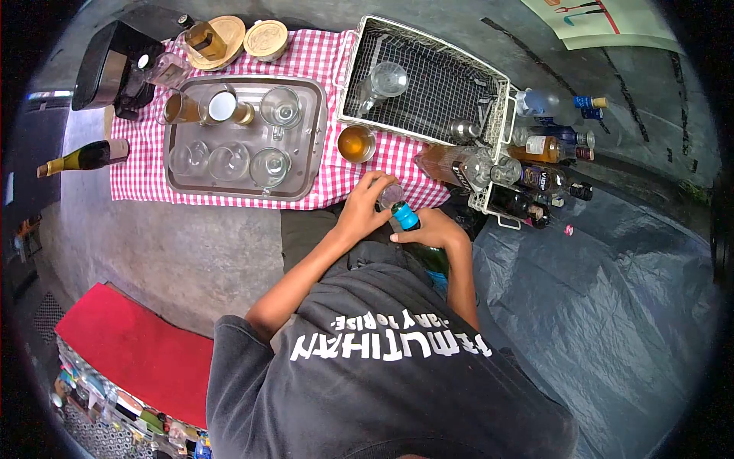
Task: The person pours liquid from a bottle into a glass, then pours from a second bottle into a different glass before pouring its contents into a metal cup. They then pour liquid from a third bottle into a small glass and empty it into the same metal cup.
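Note:
My left hand is wrapped round a small clear glass near the front edge of the checkered cloth. Against its rim, or just beside it, is the mouth of a green bottle with a blue neck band. The bottle's neck lies in my right hand, and its body runs down along my shirt, partly hidden by the hand and forearm. Just beyond the left hand stands a glass of amber liquid. Whether liquid is passing between bottle and glass cannot be made out.
A tray holds several glasses and mugs. Behind stands a wire basket with a glass jug inside. Several bottles crowd the right side. At the far left is a green bottle, near a black appliance.

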### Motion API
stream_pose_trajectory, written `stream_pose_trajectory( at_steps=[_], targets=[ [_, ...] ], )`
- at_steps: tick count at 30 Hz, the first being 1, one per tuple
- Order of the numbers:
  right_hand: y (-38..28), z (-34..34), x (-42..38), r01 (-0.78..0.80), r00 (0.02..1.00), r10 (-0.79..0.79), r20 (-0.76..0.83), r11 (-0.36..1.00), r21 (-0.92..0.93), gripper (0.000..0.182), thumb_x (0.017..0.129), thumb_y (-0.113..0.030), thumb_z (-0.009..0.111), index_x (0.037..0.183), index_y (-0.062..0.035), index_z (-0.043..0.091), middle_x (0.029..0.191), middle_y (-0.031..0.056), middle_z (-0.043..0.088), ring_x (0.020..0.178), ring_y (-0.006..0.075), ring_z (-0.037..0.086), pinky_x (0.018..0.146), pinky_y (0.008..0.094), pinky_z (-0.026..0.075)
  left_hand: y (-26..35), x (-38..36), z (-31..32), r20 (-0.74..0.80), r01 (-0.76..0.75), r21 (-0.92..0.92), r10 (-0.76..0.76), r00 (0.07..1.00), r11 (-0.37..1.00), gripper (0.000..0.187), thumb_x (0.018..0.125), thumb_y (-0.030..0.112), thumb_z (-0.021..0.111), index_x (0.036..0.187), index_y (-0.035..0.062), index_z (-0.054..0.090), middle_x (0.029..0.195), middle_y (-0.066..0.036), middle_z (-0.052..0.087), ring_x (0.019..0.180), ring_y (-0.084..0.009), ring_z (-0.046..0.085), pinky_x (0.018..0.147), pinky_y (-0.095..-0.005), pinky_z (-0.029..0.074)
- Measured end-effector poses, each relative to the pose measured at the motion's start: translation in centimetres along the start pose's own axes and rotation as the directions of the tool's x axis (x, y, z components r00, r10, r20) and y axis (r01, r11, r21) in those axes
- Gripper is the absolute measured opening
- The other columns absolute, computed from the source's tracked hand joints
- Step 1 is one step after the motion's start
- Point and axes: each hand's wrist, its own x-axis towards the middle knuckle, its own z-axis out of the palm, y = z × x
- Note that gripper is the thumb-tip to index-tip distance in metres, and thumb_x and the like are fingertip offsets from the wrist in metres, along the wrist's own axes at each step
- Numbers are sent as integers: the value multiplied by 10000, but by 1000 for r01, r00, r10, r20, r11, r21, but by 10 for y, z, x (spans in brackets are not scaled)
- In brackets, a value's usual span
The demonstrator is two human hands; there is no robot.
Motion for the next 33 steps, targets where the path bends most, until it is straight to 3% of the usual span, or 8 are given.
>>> stream_pose_trajectory(
  at_steps=[33],
  targets=[
    [11,-2,2,-15,1000,14,-20,999,-44,591,616,-576,799,676,-15,623,666,168,649,653,305,663,659,406,509,-2,-2,12,-11,35,-60,-36,999,998,551,645,-31,659,1187,17,571,1148,-146,552,1078,-329,581,905,-392,480]
  ],
)
